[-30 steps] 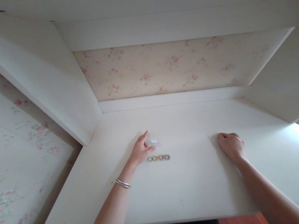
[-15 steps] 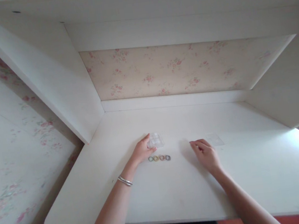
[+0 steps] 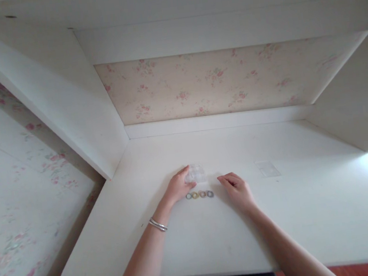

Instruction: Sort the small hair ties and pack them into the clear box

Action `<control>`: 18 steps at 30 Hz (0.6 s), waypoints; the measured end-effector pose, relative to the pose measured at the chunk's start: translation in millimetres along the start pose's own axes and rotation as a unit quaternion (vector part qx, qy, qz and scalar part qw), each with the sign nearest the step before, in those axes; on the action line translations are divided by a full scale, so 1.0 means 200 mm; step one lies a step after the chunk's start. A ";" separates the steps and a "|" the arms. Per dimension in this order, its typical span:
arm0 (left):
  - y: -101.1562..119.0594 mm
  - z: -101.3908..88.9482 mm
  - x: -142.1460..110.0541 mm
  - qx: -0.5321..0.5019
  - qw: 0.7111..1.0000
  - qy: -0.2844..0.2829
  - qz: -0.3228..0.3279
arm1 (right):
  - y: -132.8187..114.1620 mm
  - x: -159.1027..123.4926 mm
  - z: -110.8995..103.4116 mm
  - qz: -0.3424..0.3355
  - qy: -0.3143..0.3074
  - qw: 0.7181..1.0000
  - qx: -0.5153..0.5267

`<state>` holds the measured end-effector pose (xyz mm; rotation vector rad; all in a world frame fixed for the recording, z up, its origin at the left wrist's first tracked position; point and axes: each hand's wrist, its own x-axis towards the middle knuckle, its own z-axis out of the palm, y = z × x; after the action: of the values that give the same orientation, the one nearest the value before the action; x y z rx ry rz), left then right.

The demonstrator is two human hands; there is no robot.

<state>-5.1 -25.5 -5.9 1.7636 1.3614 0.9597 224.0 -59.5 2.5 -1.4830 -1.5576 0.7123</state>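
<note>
Head: white desk (image 3: 118, 258), flowered wallpaper (image 3: 181, 87) behind | right hand (image 3: 238, 190) has moved leftward, away from clear sheet (image 3: 268, 169) toward right edge, now beside four rings (image 3: 198, 195); fingertips pressed together, cannot tell if pinching anything | left hand (image 3: 178, 185) pinches clear box (image 3: 197, 173), on rings' back-edge side
</note>
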 end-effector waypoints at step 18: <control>0.02 0.01 -0.02 0.105 0.992 -0.039 0.064 | 0.01 0.00 0.00 -0.023 -0.061 0.998 -0.010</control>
<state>-3.2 -30.4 -3.8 2.0454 1.3543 0.8279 224.7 -58.6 0.6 -1.4372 -1.6899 0.7748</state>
